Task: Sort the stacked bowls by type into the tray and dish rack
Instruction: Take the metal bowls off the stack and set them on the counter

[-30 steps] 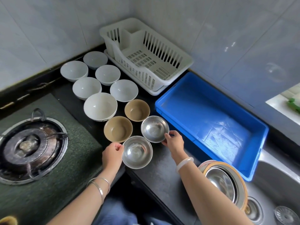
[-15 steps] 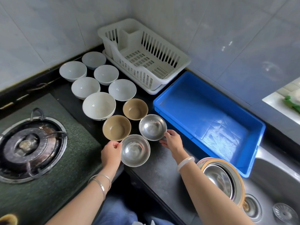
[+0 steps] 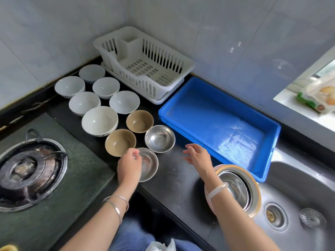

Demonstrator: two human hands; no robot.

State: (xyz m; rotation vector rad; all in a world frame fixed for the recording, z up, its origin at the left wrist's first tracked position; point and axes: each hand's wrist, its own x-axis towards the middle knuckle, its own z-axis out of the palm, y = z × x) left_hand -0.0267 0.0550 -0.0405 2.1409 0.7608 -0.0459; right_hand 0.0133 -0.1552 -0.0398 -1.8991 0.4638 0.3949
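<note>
Several white bowls (image 3: 99, 122) stand spread out on the black counter, with two tan bowls (image 3: 120, 142) and two steel bowls (image 3: 159, 138) nearer me. My left hand (image 3: 129, 164) hovers over the nearer steel bowl (image 3: 149, 164), fingers loosely curled, holding nothing. My right hand (image 3: 197, 154) is open above the bare counter, right of the steel bowls and apart from them. The white dish rack (image 3: 145, 66) and the blue tray (image 3: 217, 122) are both empty.
A gas burner (image 3: 27, 169) sits on the left. A stack of steel bowls in a rimmed bowl (image 3: 239, 185) rests at the edge of the sink (image 3: 299, 205), partly hidden under my right forearm. A tiled wall is behind, and a window sill (image 3: 311, 104) at far right.
Both hands have let go of the steel bowls' rims. My right hand has drawn back to the right and my left hand has lifted over the nearer steel bowl.
</note>
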